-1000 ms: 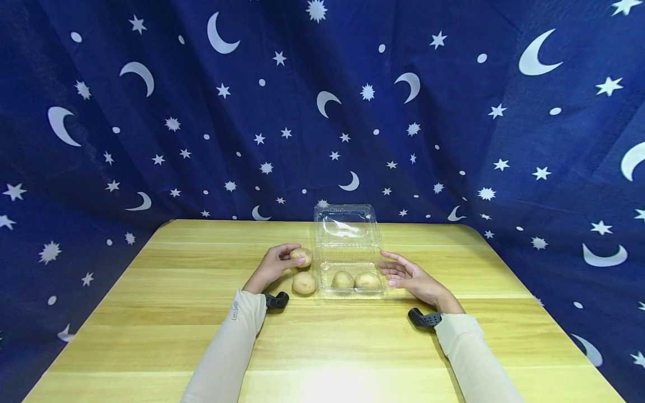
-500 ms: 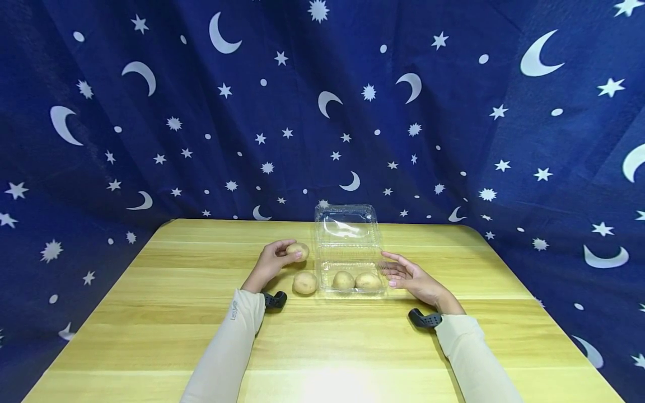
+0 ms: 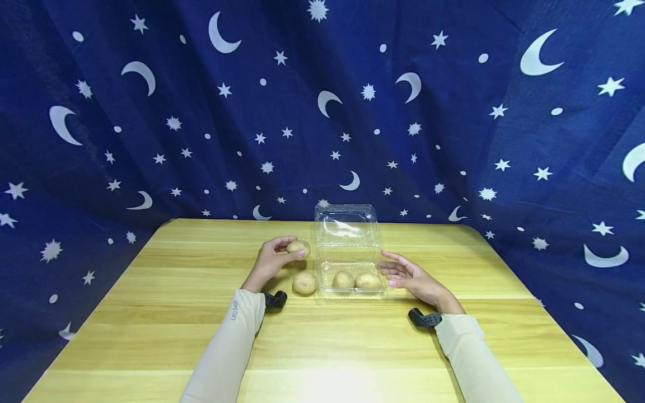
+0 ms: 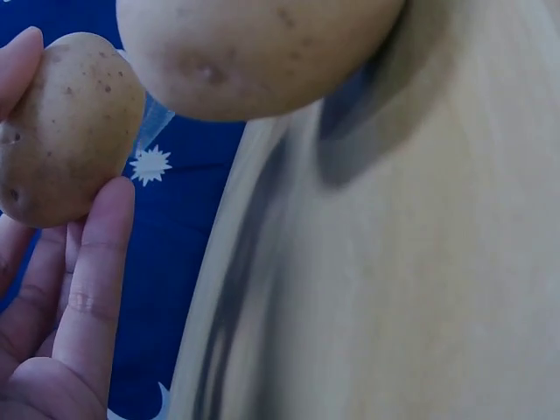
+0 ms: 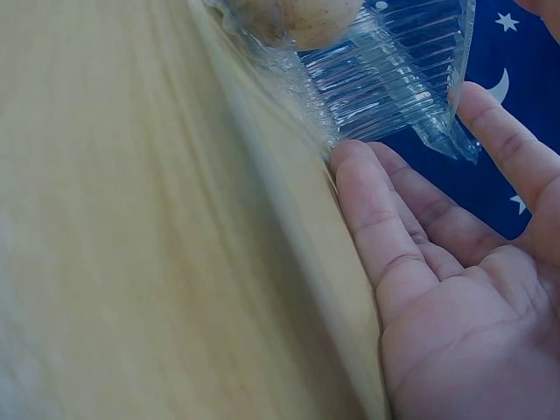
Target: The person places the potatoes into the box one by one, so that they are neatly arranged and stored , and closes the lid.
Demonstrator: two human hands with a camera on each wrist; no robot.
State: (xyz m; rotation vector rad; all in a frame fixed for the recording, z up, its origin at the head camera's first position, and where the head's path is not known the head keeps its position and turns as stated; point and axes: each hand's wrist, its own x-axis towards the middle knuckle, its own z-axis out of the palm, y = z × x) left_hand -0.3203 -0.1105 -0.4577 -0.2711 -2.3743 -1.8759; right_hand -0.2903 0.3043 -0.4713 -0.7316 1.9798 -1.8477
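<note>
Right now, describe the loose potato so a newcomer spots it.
On the wooden table stands a clear plastic box with its lid raised. Just left of the box's near end lies the loose potato. It is the only potato neither inside the box nor held in the left hand.

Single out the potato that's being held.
The potato in the left grip; the others are unheld: one rests on the table left of the box, two sit inside it.

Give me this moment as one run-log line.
left hand: holds tan oval potato; right hand: touches open clear plastic box; box: two tan potatoes; wooden table: one tan potato left of box
</note>
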